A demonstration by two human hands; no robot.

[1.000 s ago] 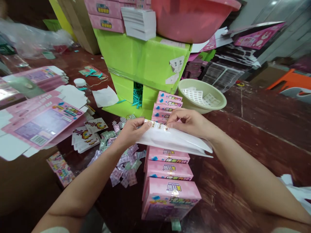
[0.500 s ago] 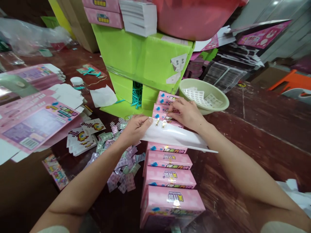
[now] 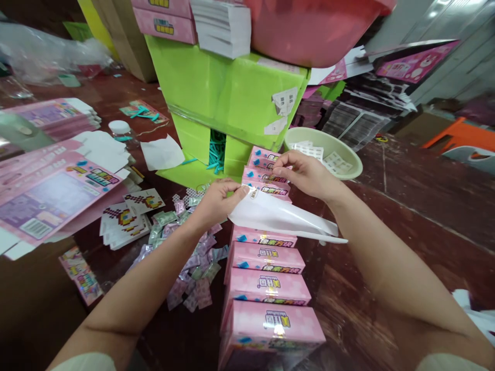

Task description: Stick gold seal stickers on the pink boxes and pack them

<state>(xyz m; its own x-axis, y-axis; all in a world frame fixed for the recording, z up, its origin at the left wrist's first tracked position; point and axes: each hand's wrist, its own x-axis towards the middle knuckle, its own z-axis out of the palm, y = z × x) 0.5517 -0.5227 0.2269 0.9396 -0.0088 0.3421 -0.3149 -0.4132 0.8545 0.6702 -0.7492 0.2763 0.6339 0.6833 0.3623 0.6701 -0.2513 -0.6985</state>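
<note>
My left hand (image 3: 220, 203) pinches the corner of a white sticker sheet (image 3: 278, 214) between thumb and fingers. A small clear round sticker with gold print (image 3: 253, 194) shows on the sheet beside my thumb. The sheet hangs above a row of pink printed boxes (image 3: 270, 283), hiding some of them. My right hand (image 3: 303, 172) is over the far boxes (image 3: 266, 176), thumb and forefinger drawn together; whatever lies between the fingertips is too small to make out. Gold-printed seals show on several nearer boxes.
Small sachets (image 3: 193, 257) lie heaped left of the row, near picture cards (image 3: 127, 221) and flat pink cartons (image 3: 58, 190). Behind stands a green box (image 3: 228, 93) with teal sticks in its opening. A cream basin (image 3: 358, 165) holds printed sheets at the right.
My right hand has shifted slightly right, away from the far boxes. The sheet has curled and bent, and one gold-printed sticker shows on it where two showed before.
</note>
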